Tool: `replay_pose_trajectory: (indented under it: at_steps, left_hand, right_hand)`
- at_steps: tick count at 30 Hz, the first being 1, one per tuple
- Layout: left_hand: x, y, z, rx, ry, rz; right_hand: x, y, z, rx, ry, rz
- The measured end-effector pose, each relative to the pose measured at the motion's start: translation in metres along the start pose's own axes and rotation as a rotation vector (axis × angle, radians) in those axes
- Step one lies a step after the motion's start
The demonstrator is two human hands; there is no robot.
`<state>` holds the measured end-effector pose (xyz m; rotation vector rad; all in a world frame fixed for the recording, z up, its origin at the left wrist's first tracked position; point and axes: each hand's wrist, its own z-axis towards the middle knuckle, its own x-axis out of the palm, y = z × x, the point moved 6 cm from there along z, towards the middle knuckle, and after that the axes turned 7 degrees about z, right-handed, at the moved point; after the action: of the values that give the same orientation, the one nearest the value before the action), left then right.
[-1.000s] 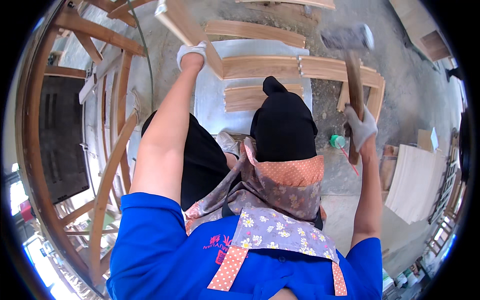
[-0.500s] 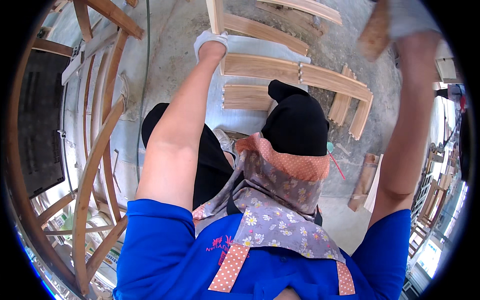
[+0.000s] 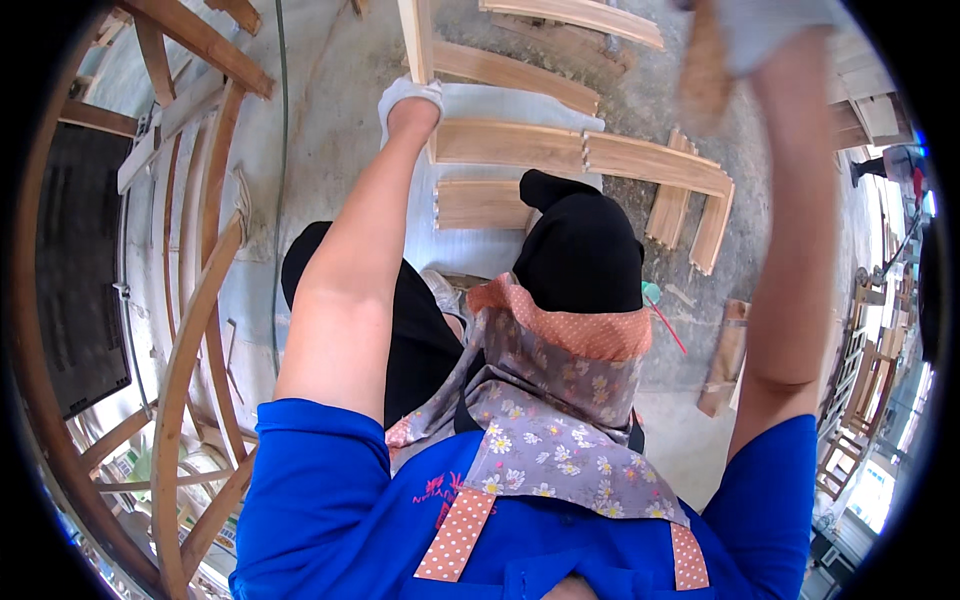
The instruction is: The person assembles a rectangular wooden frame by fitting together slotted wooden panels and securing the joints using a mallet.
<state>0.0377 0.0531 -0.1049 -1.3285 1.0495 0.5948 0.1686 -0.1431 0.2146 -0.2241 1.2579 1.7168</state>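
Gloves on both hands, and I'm crouched over the curved wood pieces laid out on the floor. My left hand (image 3: 410, 100) is closed around the upright slat (image 3: 416, 35), pressing it down against the end of the curved rail (image 3: 505, 143) so the joint stays put while I work. My right hand (image 3: 765, 25) is up at the top edge, blurred, wrapped around a wooden handle (image 3: 703, 70); I judge it raised for a strike, though the head of the tool is out of view. The rail lies butted to a second curved piece (image 3: 655, 163), finger joints meeting between them. A shorter board (image 3: 478, 204) sits just below, near my knee. Curved frames (image 3: 195, 300) stand to my left.
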Motion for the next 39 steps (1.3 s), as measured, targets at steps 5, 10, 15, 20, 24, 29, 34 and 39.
replay_pose_trajectory:
  at_steps: [5,10,15,20,24,29,34,39]
  left_hand:
    - [0.012,0.001,0.006,-0.025,-0.003,0.015]
    - [0.024,-0.001,0.013,0.065,-0.018,-0.011]
    - [0.042,0.044,0.032,0.168,0.351,-0.088]
    - [-0.030,-0.053,-0.049,0.619,0.623,0.485]
    - [-0.048,-0.060,-0.094,0.493,0.755,0.125]
    - [-0.024,-0.072,-0.113,0.523,0.895,0.456]
    - [-0.007,-0.088,-0.101,0.538,0.827,0.440]
    - [0.008,-0.096,-0.096,0.550,0.905,0.527]
  right_hand:
    - [0.063,-0.066,-0.023,0.235,0.312,-0.243]
    - [0.002,-0.121,-0.105,0.734,0.160,0.182]
    - [-0.007,-0.223,-0.275,0.883,0.041,-0.046]
    - [0.021,-0.282,-0.449,1.292,0.119,-0.224]
    - [0.062,-0.299,-0.535,1.396,0.118,-0.362]
    - [0.107,-0.332,-0.569,1.477,0.608,-0.202]
    - [0.073,-0.401,-0.469,1.502,-0.073,0.076]
    - [0.073,-0.564,-0.423,1.699,-0.796,0.897]
